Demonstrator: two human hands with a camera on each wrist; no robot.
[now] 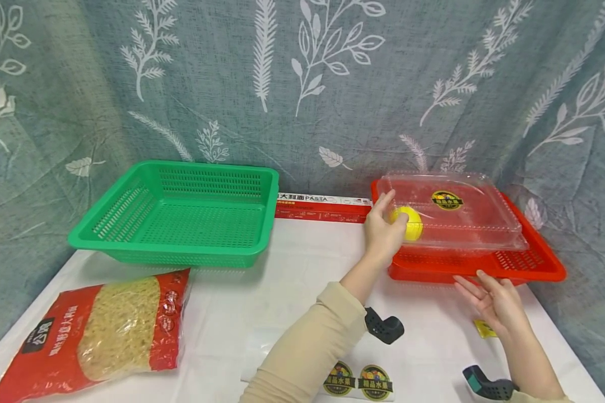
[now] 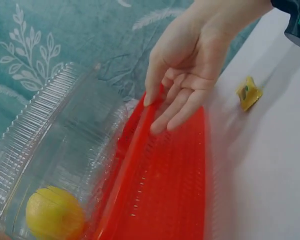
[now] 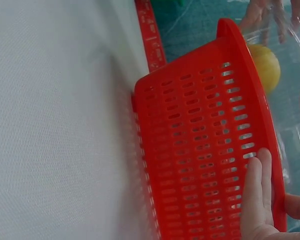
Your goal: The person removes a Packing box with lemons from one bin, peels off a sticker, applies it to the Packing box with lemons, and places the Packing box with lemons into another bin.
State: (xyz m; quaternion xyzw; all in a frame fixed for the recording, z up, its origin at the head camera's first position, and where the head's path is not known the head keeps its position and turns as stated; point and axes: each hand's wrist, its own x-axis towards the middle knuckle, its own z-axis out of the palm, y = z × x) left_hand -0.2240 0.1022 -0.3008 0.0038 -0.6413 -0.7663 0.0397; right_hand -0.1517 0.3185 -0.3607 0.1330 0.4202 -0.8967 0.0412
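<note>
A clear lidded plastic box sits in the red basket, reaching above its rim. Through the box's wall shows a round yellow fruit like a lemon, near the left end. My left hand holds that end of the box, its thumb overlapping the fruit in the head view. At the basket's front rim, my right hand pinches the edge, thumb over the top and fingers against the slotted outer wall, as the right wrist view shows.
A green basket stands at the back left, behind a red bag of pasta. Along the back edge lies a red-and-white pasta box. A small yellow packet is near my right wrist. Fruit stickers lie in front.
</note>
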